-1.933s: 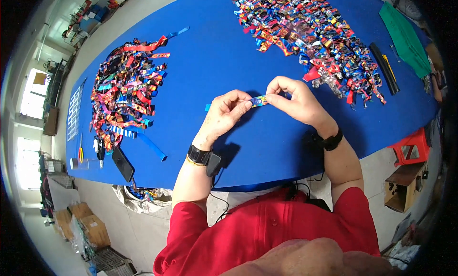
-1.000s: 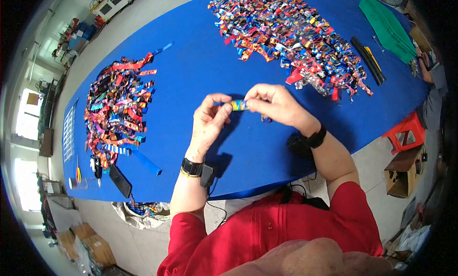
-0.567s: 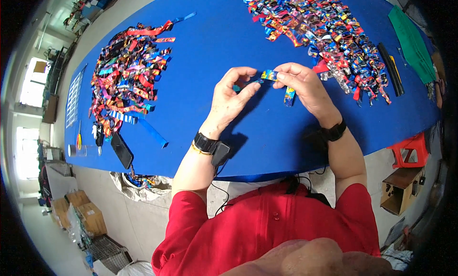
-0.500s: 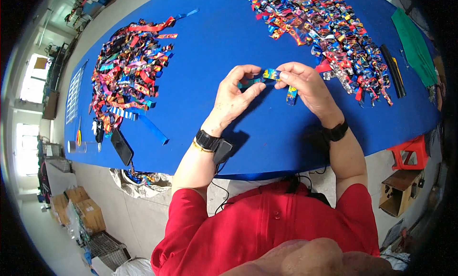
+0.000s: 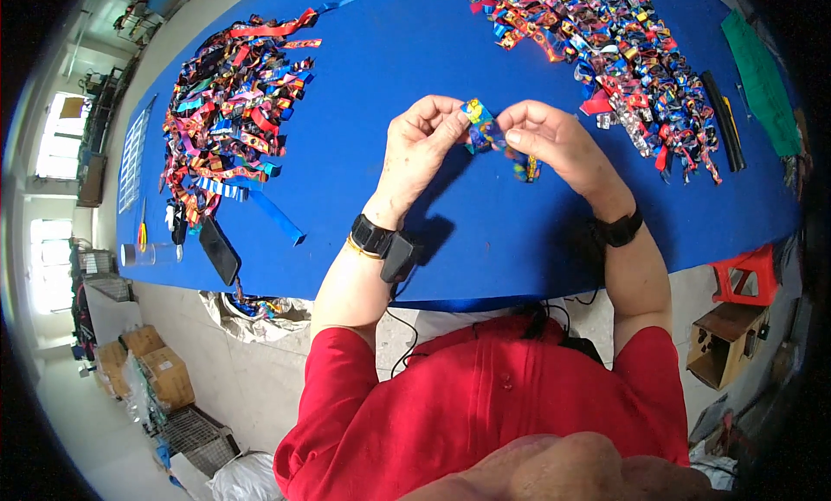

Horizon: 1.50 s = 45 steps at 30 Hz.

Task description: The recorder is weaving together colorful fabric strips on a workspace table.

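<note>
A short printed ribbon strip (image 5: 479,127), blue with yellow and multicoloured patches, is held over the blue table. My left hand (image 5: 417,142) is closed, pinching one end of it between thumb and fingertips. My right hand (image 5: 554,142) is closed around the other part, its thumb and forefinger together. One tail of the strip dangles below the right fingers, and its exact fold is blurred. Left of my hands lies a heap of loose printed ribbons (image 5: 229,129). To the far right spreads a bigger pile of looped ribbon pieces (image 5: 619,64).
A dark phone (image 5: 220,251), a clear cylinder (image 5: 138,255) and scissors (image 5: 143,234) lie near the table's left edge. Green cloth (image 5: 757,81) and a black rod (image 5: 724,125) lie at right. A red stool (image 5: 746,276) stands beside the table.
My left hand has moved slightly up and now pinches the strip's end, which it has turned upright. My right fingers have shifted along the strip. The view has tilted slightly.
</note>
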### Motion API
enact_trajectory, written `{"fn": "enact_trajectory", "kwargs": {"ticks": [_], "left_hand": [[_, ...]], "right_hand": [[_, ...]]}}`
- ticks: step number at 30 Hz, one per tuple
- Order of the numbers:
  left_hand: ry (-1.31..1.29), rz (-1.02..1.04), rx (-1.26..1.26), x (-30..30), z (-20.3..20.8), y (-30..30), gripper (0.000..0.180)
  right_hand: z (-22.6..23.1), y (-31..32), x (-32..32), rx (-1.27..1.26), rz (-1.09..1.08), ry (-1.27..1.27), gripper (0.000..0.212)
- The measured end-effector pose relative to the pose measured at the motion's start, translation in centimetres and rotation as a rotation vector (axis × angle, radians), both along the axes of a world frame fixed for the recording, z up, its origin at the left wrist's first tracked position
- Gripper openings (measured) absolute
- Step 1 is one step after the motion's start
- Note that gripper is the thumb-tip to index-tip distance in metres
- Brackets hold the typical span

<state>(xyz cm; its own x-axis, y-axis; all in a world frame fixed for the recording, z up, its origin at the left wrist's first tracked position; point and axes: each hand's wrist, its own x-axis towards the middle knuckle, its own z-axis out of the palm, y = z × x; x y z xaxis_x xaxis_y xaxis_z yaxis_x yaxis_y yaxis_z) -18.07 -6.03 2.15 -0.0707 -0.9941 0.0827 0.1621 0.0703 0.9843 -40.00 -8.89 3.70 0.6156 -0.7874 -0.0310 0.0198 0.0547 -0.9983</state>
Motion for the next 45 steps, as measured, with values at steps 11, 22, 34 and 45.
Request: {"fn": "enact_trajectory", "kwargs": {"ticks": [11, 22, 34, 45], "left_hand": [[-0.329, -0.001, -0.066, -1.3, 0.8, 1.2, 0.01], [-0.101, -0.227, 0.05, -0.8, 0.2, 0.7, 0.016], [-0.015, -0.221, 0.191, -0.6, 0.6, 0.3, 0.019], [0.004, -0.231, 0.083, -1.0, -0.2, 0.5, 0.015]], "right_hand": [[-0.7, 0.2, 0.9, -0.06, -0.043, -0.043, 0.021], [-0.4, -0.2, 0.5, -0.03, -0.091, -0.106, 0.018], [-0.6, -0.6, -0.3, 0.02, -0.098, -0.217, 0.023], [-0.1, -0.3, 0.2, 0.018, -0.012, -0.138, 0.026]]}}
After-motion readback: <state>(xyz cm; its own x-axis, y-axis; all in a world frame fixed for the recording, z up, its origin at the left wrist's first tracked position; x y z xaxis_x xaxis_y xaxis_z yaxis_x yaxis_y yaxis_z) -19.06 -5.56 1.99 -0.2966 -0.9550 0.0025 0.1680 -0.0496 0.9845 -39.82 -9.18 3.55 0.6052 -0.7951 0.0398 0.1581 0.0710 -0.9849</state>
